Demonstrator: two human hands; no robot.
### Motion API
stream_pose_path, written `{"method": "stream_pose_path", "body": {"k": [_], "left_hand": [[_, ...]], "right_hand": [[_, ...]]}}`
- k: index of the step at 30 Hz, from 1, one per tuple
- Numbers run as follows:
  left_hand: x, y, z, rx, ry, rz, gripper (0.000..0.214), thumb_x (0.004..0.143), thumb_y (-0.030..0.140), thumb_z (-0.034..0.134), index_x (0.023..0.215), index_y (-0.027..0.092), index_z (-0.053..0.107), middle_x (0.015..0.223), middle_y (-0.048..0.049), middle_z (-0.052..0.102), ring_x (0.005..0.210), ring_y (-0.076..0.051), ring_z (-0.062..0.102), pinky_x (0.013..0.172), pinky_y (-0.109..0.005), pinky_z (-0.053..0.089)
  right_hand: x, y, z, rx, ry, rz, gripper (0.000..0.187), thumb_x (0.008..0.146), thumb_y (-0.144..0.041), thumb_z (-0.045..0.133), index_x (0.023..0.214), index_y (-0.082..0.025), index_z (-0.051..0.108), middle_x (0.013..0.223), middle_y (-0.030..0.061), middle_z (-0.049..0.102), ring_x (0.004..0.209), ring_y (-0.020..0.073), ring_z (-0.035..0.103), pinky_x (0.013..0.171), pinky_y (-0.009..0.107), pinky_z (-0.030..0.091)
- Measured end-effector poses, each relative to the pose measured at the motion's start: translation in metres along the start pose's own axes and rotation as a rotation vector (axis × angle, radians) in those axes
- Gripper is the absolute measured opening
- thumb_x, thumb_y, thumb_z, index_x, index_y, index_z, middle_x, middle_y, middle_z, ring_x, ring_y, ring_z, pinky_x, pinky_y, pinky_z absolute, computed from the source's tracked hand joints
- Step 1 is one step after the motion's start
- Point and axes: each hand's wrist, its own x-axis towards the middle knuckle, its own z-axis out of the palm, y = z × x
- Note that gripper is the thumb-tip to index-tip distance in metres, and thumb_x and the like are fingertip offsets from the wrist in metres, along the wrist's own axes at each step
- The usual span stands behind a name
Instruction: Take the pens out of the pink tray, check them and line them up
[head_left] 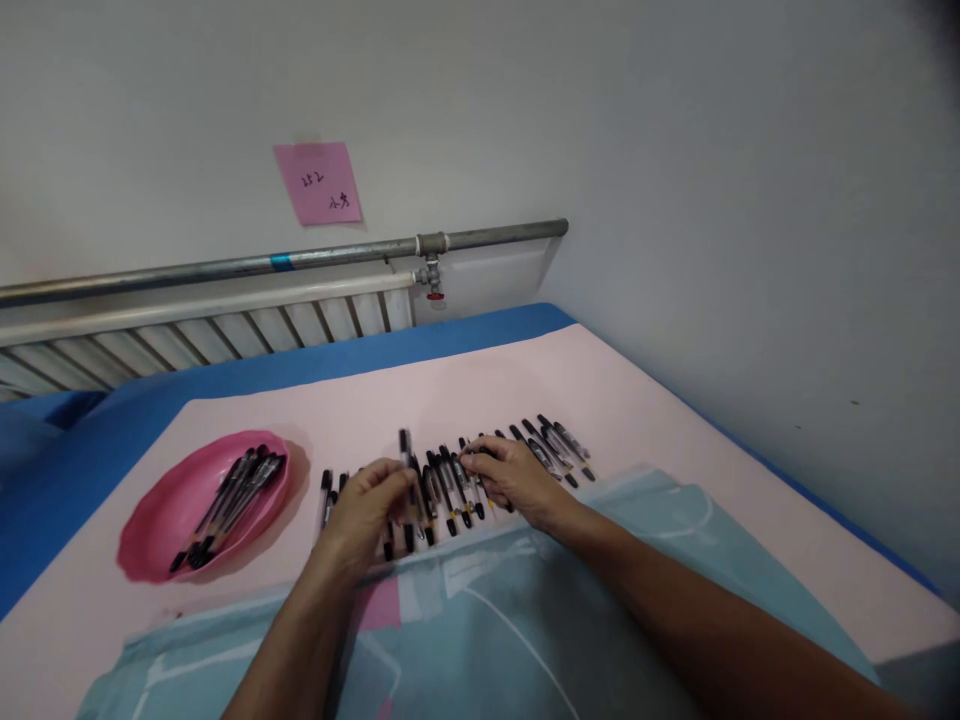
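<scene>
Black-capped clear pens (445, 485) lie side by side in a loose row on the pink tabletop, several to each side of my hands. My left hand (367, 510) pinches one pen (406, 445) between thumb and fingers, slightly blurred, its black end pointing up and away. To the right, my right hand (517, 475) is closed over the row, its fingertips pinching the dark end of a pen; the rest of that pen is mostly hidden. A pink oval bowl (142, 520) at the left holds a bundle of similar pens (232, 505).
Light-blue cloth or plastic (510, 620) covers the near table edge beneath my forearms. A blue surface (360, 356) borders the pink sheet at the back. Behind it are a white radiator (300, 318), a metal pipe (352, 250) with a valve, and a pink note (319, 185) on the wall.
</scene>
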Motion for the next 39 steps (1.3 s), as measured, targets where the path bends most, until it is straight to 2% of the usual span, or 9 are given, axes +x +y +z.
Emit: {"method": "stream_pose_path", "body": {"k": [3,6,11,19,25,32,39], "left_hand": [[0.02,0.015,-0.02,-0.011,0.165,0.105,0.024,0.056,0.034,0.067,0.06,0.015,0.052,0.049,0.0061,0.046,0.042,-0.005,0.04,0.042,-0.017,0.031],[0.042,0.028,-0.031,0.028,0.293,0.177,0.025,0.056,0.036,0.064,0.059,0.015,0.05,0.048,0.0058,0.045,0.043,-0.006,0.043,0.045,-0.019,0.036],[0.073,0.03,-0.037,0.169,0.377,0.187,0.023,0.054,0.035,0.062,0.061,0.015,0.051,0.048,0.0043,0.049,0.043,-0.008,0.045,0.046,-0.021,0.039],[0.099,0.021,-0.037,0.462,0.41,0.131,0.016,0.06,0.031,0.054,0.057,0.016,0.051,0.046,0.0012,0.052,0.042,-0.011,0.048,0.045,-0.023,0.038],[0.11,0.018,-0.03,0.733,0.445,0.105,0.011,0.061,0.027,0.054,0.06,0.017,0.058,0.048,-0.0041,0.057,0.056,-0.019,0.058,0.053,-0.027,0.037],[0.116,0.019,-0.026,1.02,0.446,0.069,0.014,0.062,0.023,0.053,0.068,0.014,0.062,0.064,-0.0133,0.065,0.072,-0.027,0.061,0.057,-0.03,0.036],[0.117,0.018,-0.028,1.173,0.424,0.026,0.019,0.063,0.018,0.052,0.077,0.011,0.062,0.082,-0.0187,0.066,0.084,-0.03,0.06,0.062,-0.031,0.037]], "right_hand": [[0.0,0.0,0.001,0.001,0.0,-0.006,0.013,0.067,-0.028,0.058,0.073,-0.017,0.054,0.048,-0.0083,0.038,0.032,0.0014,0.025,0.032,0.018,0.016],[0.002,0.001,0.0,-0.014,0.003,-0.002,0.013,0.067,-0.028,0.058,0.072,-0.017,0.053,0.045,-0.0094,0.034,0.032,0.002,0.024,0.033,0.018,0.016],[0.003,0.002,-0.003,-0.064,0.012,-0.013,0.014,0.068,-0.029,0.058,0.076,-0.017,0.056,0.044,-0.0089,0.033,0.034,0.0034,0.026,0.034,0.019,0.018],[0.003,0.0,-0.004,-0.07,0.022,-0.032,0.014,0.068,-0.03,0.059,0.074,-0.017,0.057,0.047,-0.0075,0.036,0.035,0.0034,0.027,0.035,0.019,0.02],[0.004,-0.001,-0.003,-0.109,0.047,-0.033,0.012,0.068,-0.028,0.058,0.074,-0.018,0.058,0.045,-0.0073,0.034,0.036,0.0041,0.028,0.036,0.019,0.02],[0.006,0.003,-0.005,-0.165,0.026,-0.064,0.013,0.07,-0.029,0.057,0.075,-0.018,0.059,0.045,-0.007,0.034,0.038,0.0049,0.03,0.037,0.02,0.023],[0.007,0.002,-0.004,-0.203,0.041,-0.073,0.013,0.07,-0.029,0.055,0.076,-0.017,0.059,0.046,-0.0072,0.034,0.037,0.0044,0.028,0.037,0.019,0.022]]}}
